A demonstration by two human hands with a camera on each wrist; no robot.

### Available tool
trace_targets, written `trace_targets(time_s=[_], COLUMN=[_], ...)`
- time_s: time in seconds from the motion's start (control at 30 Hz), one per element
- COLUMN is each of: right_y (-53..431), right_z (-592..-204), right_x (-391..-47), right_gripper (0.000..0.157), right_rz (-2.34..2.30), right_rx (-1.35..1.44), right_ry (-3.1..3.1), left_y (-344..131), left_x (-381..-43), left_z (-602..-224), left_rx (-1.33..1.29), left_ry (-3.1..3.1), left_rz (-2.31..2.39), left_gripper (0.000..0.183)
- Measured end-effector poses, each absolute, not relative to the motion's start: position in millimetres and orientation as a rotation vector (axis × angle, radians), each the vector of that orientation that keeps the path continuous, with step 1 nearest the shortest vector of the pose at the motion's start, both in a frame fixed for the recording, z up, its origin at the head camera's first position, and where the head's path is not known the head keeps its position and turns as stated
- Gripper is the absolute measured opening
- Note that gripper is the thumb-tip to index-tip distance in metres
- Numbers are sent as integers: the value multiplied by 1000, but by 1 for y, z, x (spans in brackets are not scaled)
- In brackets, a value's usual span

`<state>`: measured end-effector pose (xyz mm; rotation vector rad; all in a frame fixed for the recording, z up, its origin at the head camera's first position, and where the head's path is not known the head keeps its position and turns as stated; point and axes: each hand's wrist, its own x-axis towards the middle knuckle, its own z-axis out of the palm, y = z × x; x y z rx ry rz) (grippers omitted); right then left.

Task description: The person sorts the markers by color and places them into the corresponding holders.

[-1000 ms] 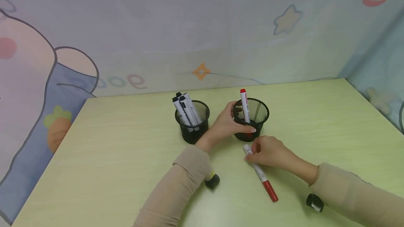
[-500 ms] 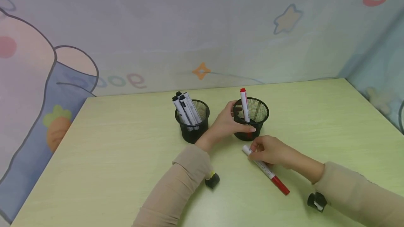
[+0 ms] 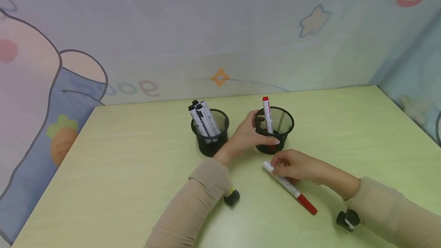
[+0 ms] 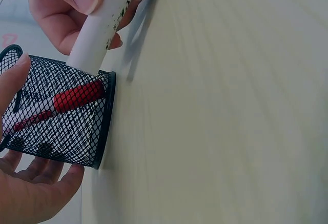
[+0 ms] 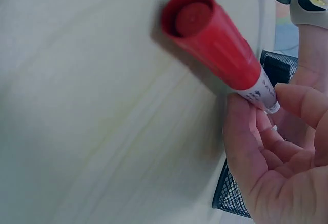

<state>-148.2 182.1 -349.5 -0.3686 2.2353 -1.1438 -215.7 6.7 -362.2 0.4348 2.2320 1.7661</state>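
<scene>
My left hand point(image 3: 245, 137) grips a black mesh pen cup point(image 3: 283, 137), its thumb along the near side and fingers behind. Inside leans a white marker point(image 3: 267, 115) with a red end up; through the mesh in the left wrist view its red cap point(image 4: 79, 97) points at the base. Just in front of this cup, my right hand point(image 3: 299, 166) pinches a second white marker point(image 3: 288, 186) between thumb and fingers. That marker slants low over the table, its red cap point(image 5: 220, 44) toward the near right and its white end near the cup.
Left of my left wrist stands another black mesh cup point(image 3: 211, 149), with several white, black-ended markers point(image 3: 204, 121) leaning in it. Both cups are on the pale wooden table point(image 3: 120, 163). A printed cloth point(image 3: 172, 41) hangs behind. Small black cameras point(image 3: 348, 219) are worn at both wrists.
The marker in my right hand has turned, its red cap swinging rightward and its white end moving slightly left and nearer. My right forearm has shifted slightly right. The left hand and cup stay put.
</scene>
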Motion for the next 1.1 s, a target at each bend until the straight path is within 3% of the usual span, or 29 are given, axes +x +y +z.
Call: trace_targets(time_s=[1.1], right_y=[192], right_z=[-342], right_x=[-150], right_gripper=[24], right_rz=[-1412], right_rx=[-709], right_ry=[1886], left_y=[8], left_x=[-216], left_z=[-363], left_rx=[462], left_ry=[2243], left_rz=[1791], left_gripper=[89])
